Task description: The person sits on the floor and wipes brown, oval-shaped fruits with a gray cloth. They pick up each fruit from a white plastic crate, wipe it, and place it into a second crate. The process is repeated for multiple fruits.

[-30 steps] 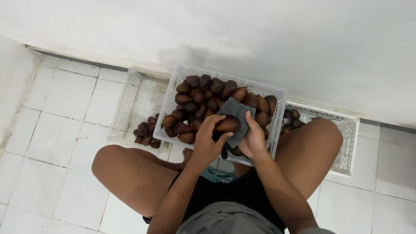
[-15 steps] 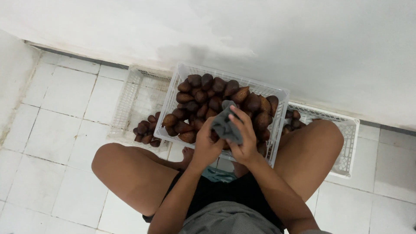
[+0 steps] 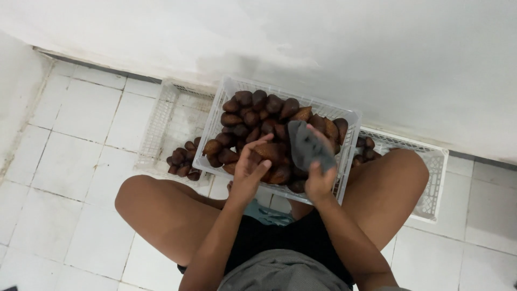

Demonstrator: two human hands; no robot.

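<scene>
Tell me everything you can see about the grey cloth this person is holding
The grey cloth is a small, dark grey rag that looks like soft fabric, crumpled and folded over on itself. The right hand grips its lower end, so it stands up over the brown fruit piled in the middle white crate. Its left edge lies close to the fruit held in the left hand; whether they touch cannot be told. No pattern or stain can be made out.

**White tiled floor carrying three crates**

The floor (image 3: 70, 161) is bearing three white plastic crates: a middle crate (image 3: 215, 137) heaped with brown scaly fruits (image 3: 253, 116), a left crate (image 3: 156, 129) lying at nine o'clock, and a right crate (image 3: 431, 178) sitting at four o'clock.
</scene>
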